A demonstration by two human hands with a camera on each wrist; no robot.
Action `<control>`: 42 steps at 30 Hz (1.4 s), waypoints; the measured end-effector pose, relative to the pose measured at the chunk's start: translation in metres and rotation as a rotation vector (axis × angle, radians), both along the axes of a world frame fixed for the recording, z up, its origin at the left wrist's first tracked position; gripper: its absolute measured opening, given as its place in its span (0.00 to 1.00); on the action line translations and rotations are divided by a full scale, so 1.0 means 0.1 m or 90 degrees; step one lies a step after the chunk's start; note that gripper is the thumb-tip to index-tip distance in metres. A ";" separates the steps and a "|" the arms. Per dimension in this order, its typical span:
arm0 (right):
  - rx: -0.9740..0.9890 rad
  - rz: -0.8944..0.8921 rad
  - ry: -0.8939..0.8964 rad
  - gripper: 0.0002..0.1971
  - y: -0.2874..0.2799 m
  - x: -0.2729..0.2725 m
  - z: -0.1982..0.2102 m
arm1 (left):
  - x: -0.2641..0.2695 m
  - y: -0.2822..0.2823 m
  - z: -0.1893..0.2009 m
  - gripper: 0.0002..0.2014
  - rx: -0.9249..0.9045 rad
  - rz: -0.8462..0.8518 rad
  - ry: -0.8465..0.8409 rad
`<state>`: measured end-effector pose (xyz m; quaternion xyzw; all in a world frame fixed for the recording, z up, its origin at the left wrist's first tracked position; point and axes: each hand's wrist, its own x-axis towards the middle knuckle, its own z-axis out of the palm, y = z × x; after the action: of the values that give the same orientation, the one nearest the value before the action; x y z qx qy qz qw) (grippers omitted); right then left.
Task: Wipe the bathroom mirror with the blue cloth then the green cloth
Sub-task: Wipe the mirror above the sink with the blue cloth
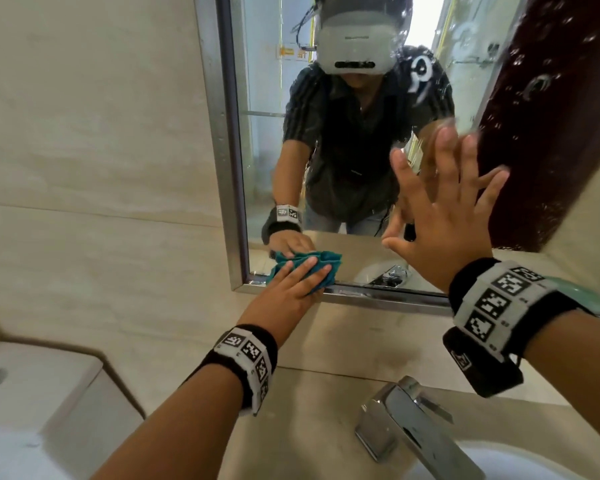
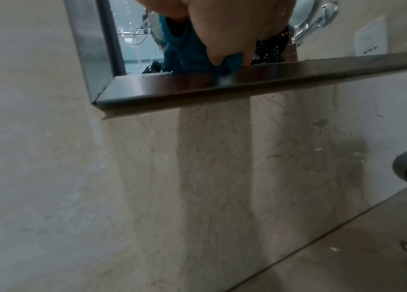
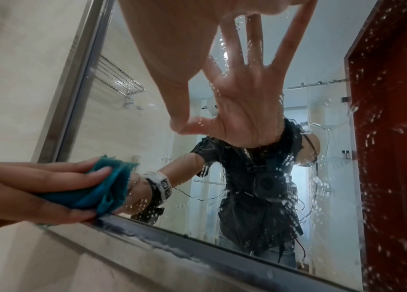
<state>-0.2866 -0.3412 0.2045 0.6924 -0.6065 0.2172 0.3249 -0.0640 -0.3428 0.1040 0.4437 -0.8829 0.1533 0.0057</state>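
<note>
Mirror [image 1: 354, 140]: left hand [image 1: 284, 292] clasps teal cloth [image 1: 326, 277] at lower corner; right hand [image 1: 444, 230] fingers splayed wide; droplets [image 1: 534, 84] remain, wiping seemingly barely begun.

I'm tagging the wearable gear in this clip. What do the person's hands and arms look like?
The left hand and right hand are ungloved, forearms unsleeved. The left wristband and right wristband are black elastic, each wrapped by a white strip of black square code markers. A black tab hangs off the right one.
</note>
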 end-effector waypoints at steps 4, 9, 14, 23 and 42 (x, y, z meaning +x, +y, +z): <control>-0.031 0.027 -0.003 0.55 0.03 -0.04 0.00 | -0.22 0.02 0.05 0.30 0.045 -0.019 -0.008; -0.084 0.070 0.028 0.47 0.08 -0.20 -0.05 | -0.72 0.05 0.11 0.32 0.115 -0.093 -0.022; -0.044 0.119 0.050 0.48 0.16 -0.42 -0.03 | -1.11 0.07 0.17 0.34 0.134 -0.147 0.020; -0.051 0.111 0.028 0.43 0.15 -0.41 -0.03 | -0.58 0.09 0.17 0.30 0.101 -0.033 0.048; -0.102 0.064 0.053 0.45 0.05 -0.35 -0.14 | 0.17 -0.07 0.98 0.46 -0.190 0.103 0.326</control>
<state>-0.3218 -0.3367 0.1902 0.7022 -0.5375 0.2522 0.3928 -0.0475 -0.3500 0.2016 0.5310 -0.7822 0.1646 0.2814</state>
